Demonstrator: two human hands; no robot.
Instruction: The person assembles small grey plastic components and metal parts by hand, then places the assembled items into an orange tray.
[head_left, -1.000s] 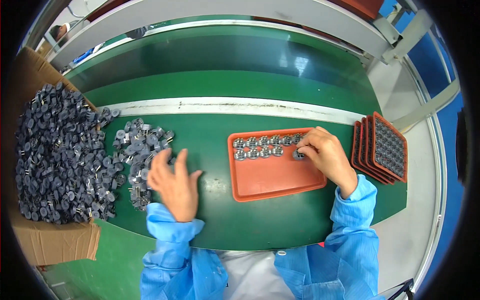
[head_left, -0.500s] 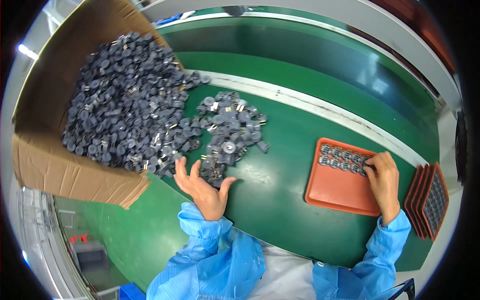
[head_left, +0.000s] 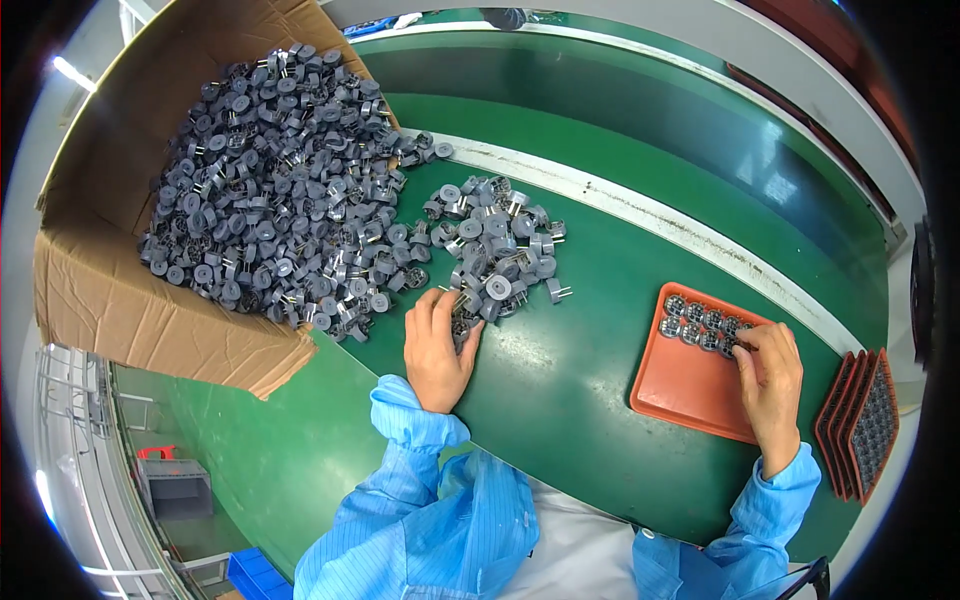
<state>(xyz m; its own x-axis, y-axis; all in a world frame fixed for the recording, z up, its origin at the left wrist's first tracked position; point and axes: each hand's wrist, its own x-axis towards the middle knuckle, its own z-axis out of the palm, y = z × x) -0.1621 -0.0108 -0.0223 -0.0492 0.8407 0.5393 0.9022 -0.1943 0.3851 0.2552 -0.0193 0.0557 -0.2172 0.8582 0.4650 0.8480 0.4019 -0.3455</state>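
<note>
Small round grey parts with metal pins lie in a loose pile on the green tabletop. At the pile's near edge, my left hand curls its fingers and thumb around a few of these parts. On the right, an orange-red tray carries two rows of round grey parts along its far side, open face up. Over the right end of those rows, my right hand is closed, thumb and fingertips at a part there, mostly hidden by the fingers.
A big cardboard box tipped toward the table spills many more grey parts at the left. Several filled orange-red trays stand on edge at the far right. Behind a pale rail runs a green belt.
My left hand has gone from spread fingers near the box to curling around parts at the pile's edge. My right hand stays at the end of the tray's rows. The view has shifted slightly.
</note>
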